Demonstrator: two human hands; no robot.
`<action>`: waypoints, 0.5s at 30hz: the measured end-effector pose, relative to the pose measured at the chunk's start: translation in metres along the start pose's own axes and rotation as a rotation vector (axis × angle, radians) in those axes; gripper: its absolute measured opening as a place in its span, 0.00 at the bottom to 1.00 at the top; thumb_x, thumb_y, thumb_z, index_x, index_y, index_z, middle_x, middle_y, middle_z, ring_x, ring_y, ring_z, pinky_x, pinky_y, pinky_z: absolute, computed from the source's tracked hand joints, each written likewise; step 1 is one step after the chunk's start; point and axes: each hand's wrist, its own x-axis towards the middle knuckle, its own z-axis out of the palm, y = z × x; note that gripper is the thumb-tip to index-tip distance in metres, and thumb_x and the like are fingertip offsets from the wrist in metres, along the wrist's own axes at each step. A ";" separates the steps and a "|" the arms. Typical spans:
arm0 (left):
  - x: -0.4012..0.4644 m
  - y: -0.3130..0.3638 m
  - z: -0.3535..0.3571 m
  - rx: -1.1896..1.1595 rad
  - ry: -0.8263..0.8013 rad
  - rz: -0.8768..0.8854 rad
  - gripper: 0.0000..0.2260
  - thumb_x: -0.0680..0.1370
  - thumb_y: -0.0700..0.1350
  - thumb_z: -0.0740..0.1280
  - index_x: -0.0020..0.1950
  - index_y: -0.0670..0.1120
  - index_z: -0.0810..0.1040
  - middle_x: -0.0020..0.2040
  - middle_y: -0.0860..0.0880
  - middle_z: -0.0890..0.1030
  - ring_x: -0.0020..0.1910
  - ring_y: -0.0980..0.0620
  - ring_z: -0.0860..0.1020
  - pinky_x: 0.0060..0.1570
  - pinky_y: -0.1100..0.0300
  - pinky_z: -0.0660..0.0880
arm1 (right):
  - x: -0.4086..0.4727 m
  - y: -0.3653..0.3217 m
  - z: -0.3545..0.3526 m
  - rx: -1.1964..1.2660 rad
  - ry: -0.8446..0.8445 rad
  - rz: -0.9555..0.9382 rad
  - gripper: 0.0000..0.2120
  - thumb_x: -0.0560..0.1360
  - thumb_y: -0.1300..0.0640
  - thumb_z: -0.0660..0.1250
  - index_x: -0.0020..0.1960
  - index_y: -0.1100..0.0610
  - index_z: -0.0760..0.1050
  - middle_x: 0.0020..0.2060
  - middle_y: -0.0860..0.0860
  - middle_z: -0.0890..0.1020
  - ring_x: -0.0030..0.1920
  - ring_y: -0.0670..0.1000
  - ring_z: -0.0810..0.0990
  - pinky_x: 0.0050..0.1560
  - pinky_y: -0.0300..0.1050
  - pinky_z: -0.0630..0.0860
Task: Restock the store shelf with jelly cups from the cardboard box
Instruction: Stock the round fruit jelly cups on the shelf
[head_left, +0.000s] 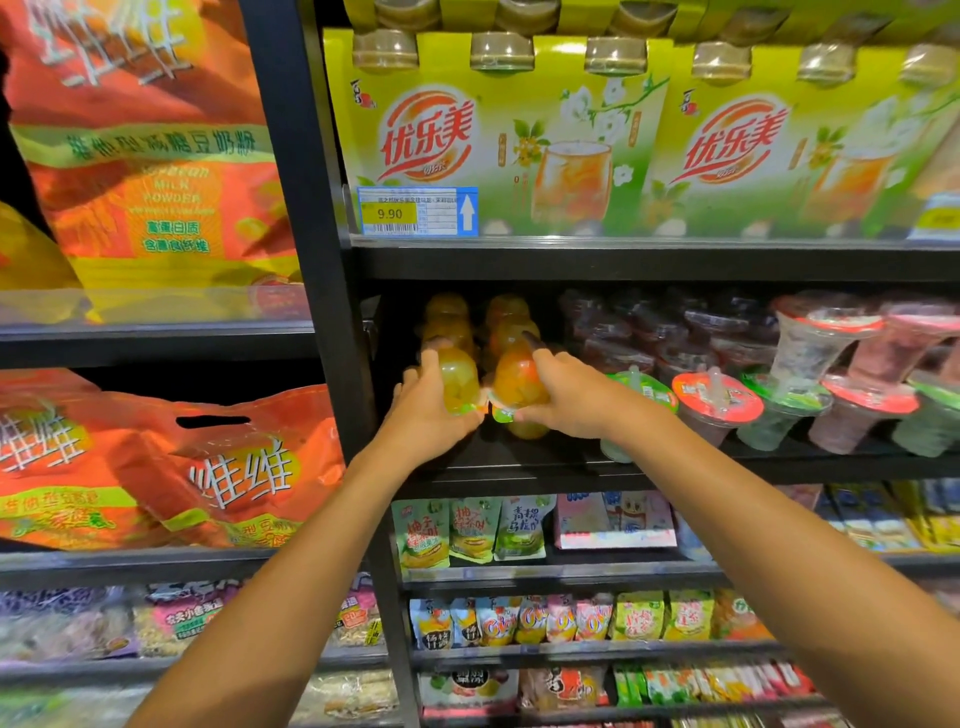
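Both arms reach forward and up, hands side by side.

The left hand (426, 410) is raised with bare forearm stretched out, its fingers (430, 364) curled round a jelly cup (458, 382) from the left. The right hand (563, 397), forearm likewise extended, grips a second cup (517, 382) from the right, fingers wrapped over its top and thumb low by the rim. The two hands nearly meet at the thumbs.

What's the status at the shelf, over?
Left hand grips one jelly cup, right hand another. Both at shelf front. Nothing blocking.
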 end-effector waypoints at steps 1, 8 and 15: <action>-0.001 0.002 -0.001 0.007 -0.008 0.002 0.40 0.73 0.54 0.76 0.74 0.49 0.54 0.68 0.42 0.66 0.69 0.41 0.67 0.65 0.43 0.72 | -0.001 0.000 -0.001 -0.003 0.001 0.000 0.33 0.77 0.44 0.72 0.72 0.57 0.62 0.64 0.57 0.72 0.60 0.58 0.75 0.55 0.49 0.74; -0.035 0.018 -0.003 0.142 0.116 0.166 0.44 0.72 0.56 0.76 0.79 0.51 0.52 0.75 0.44 0.56 0.77 0.42 0.52 0.76 0.45 0.55 | -0.054 0.012 -0.009 0.106 0.227 -0.204 0.43 0.76 0.42 0.72 0.82 0.52 0.53 0.77 0.51 0.61 0.77 0.52 0.61 0.73 0.46 0.64; -0.109 0.051 0.017 0.370 0.184 0.429 0.34 0.79 0.56 0.68 0.81 0.55 0.56 0.82 0.51 0.53 0.81 0.46 0.47 0.77 0.39 0.54 | -0.148 0.070 0.020 0.059 0.331 -0.433 0.31 0.80 0.45 0.67 0.80 0.49 0.62 0.78 0.45 0.63 0.78 0.47 0.59 0.76 0.42 0.58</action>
